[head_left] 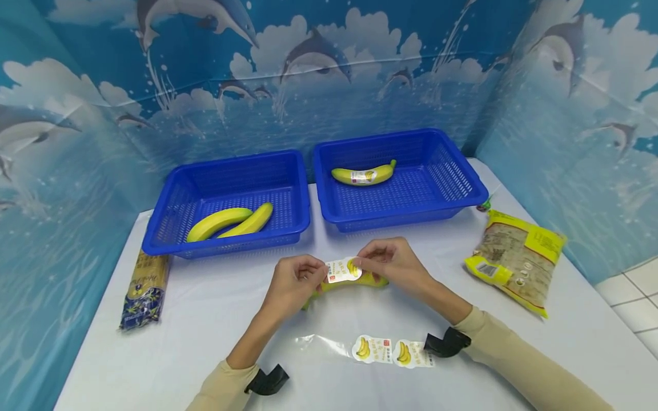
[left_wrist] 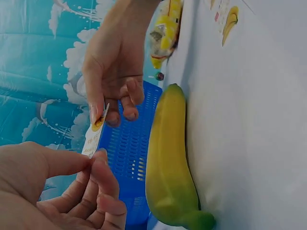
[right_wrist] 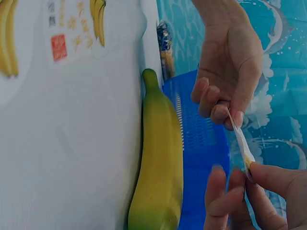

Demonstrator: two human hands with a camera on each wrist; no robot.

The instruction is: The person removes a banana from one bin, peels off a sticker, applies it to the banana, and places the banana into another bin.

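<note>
A person's left hand (head_left: 293,285) and right hand (head_left: 397,264) with fingertips in a pinching grip on opposite ends of a banana-print label (head_left: 339,271), held above a green-tipped banana (left_wrist: 168,153) lying on the white counter (head_left: 205,314), two more labels (head_left: 372,349) nearer the person, two blue baskets (head_left: 226,249) beyond.

banana (head_left: 343,285) partly hidden behind label (head_left: 339,270), label too blurred to read

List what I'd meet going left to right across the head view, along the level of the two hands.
Gold-and-blue packet → left hand → banana label pinched between the hands → right hand → yellow-ended bag.
</note>
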